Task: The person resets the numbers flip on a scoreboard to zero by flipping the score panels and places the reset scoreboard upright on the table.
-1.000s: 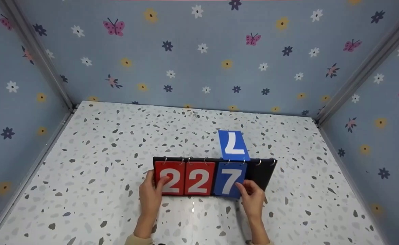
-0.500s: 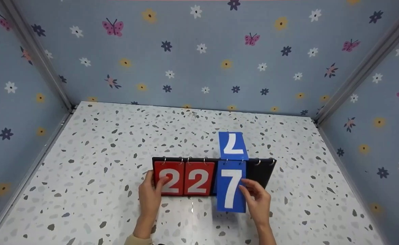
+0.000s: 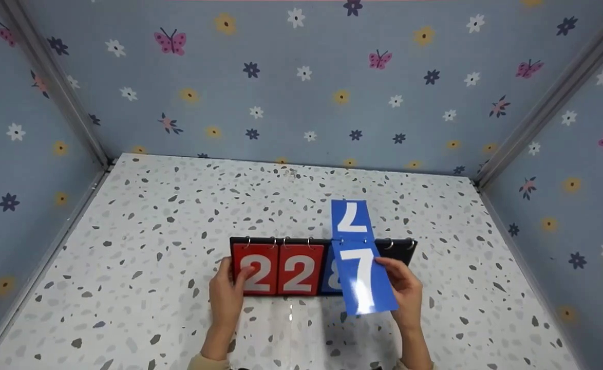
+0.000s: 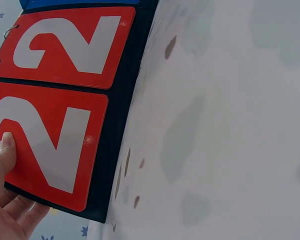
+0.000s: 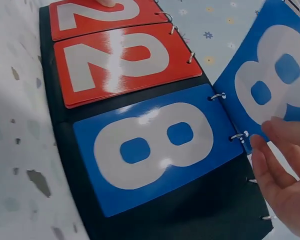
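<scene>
A black flip scoreboard [image 3: 396, 252] stands tilted in the head view, its number cards hung on metal rings. My left hand [image 3: 225, 297] grips its left end, thumb over the first red 2 card [image 3: 263, 267] and fingers behind. Beside it hangs a second red 2 card [image 3: 301, 270]. My right hand [image 3: 407, 290] holds the right edge of a raised blue 7 card [image 3: 368, 288], whose back shows an 8 in the right wrist view. Under it lies a blue 8 card [image 5: 160, 145], mostly hidden in the head view.
Another blue card with an upside-down 7 [image 3: 352, 218] is flipped over the scoreboard's top edge. A speckled white tabletop [image 3: 168, 246] spreads around. Blue flowered panels [image 3: 291, 92] wall the back and both sides.
The blue 7 card has swung up off the board and tilted right, uncovering part of an 8 card. My right hand has moved right and slightly up with it; the left stays put.
</scene>
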Available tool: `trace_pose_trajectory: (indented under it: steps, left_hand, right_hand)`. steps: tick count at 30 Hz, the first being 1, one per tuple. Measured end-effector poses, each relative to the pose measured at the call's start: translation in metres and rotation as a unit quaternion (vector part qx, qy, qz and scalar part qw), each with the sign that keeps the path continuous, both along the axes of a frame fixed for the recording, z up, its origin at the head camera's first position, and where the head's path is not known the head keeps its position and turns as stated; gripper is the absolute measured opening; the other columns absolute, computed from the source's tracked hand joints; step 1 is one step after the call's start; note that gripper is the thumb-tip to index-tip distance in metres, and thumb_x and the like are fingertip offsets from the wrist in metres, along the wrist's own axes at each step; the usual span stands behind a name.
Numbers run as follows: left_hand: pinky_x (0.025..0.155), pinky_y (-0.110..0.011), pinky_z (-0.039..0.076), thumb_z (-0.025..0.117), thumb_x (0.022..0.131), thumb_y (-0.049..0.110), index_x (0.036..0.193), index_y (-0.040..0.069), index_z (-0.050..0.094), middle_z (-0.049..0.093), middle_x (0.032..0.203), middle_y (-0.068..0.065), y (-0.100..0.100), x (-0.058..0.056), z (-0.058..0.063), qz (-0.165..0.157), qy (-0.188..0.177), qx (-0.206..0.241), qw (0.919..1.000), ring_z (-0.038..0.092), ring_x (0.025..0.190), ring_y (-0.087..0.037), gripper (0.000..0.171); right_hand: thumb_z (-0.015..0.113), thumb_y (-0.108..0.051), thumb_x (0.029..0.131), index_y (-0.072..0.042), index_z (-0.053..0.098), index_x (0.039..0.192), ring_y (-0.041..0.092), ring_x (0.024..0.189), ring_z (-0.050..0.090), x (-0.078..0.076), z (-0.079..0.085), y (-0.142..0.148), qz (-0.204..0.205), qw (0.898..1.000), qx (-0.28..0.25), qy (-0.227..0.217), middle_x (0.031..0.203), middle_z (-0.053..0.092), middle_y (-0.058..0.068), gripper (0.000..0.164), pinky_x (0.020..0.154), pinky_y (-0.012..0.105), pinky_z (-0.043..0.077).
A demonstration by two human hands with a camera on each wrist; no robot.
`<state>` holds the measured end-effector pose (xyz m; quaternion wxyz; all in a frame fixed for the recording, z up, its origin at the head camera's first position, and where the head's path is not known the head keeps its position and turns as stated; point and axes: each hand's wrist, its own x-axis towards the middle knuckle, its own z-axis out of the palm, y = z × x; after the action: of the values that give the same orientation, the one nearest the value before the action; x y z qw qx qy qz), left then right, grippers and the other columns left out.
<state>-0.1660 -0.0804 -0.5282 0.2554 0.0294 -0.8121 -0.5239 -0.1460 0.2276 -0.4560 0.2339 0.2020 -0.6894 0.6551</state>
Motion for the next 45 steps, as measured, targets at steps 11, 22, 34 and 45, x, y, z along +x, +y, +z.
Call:
trace_pose_trajectory:
  steps: [11, 22, 34, 45]
  left_hand:
    - [0.073, -0.035, 0.049, 0.069, 0.078, 0.021, 0.101, 0.004, 0.054, 0.065, 0.094, -0.008, 0.000, 0.000, 0.001, 0.002, -0.003, -0.001, 1.0000, 0.060, 0.083, -0.016, 0.032]
    - [0.076, -0.033, 0.048, 0.069, 0.079, 0.020, 0.103, 0.005, 0.055, 0.065, 0.096, -0.006, 0.000, -0.001, 0.002, -0.004, -0.013, 0.006, 0.9999, 0.059, 0.086, -0.014, 0.032]
    - [0.077, -0.032, 0.048, 0.069, 0.078, 0.022, 0.103, 0.006, 0.055, 0.065, 0.097, -0.006, 0.000, 0.000, 0.001, -0.001, -0.021, 0.005, 0.9998, 0.059, 0.086, -0.014, 0.033]
    - [0.078, -0.033, 0.047, 0.070, 0.078, 0.020, 0.104, 0.006, 0.055, 0.065, 0.098, -0.006, 0.000, 0.000, 0.001, -0.003, -0.021, 0.007, 0.9998, 0.059, 0.087, -0.014, 0.033]
  right_hand:
    - [0.055, 0.028, 0.070, 0.020, 0.058, 0.084, 0.011, 0.079, 0.062, -0.027, 0.036, -0.013, -0.108, 0.991, 0.013, 0.072, 0.081, 0.060, 0.025, 0.017, 0.070, 0.020, 0.048]
    - [0.065, 0.016, 0.072, 0.009, 0.063, 0.080, 0.012, 0.064, 0.058, -0.064, 0.048, -0.014, -0.153, 0.980, 0.089, 0.090, 0.072, 0.061, 0.019, 0.011, 0.061, 0.017, 0.047]
    - [0.064, 0.006, 0.079, 0.013, 0.062, 0.084, 0.019, 0.058, 0.054, -0.068, 0.062, -0.021, -0.162, 0.981, 0.108, -0.018, 0.072, 0.062, 0.020, 0.009, 0.057, 0.017, 0.045]
    - [0.063, 0.011, 0.078, 0.016, 0.061, 0.080, 0.018, 0.059, 0.053, -0.065, 0.061, -0.025, -0.157, 0.983, 0.099, 0.019, 0.070, 0.061, 0.022, 0.006, 0.058, 0.016, 0.043]
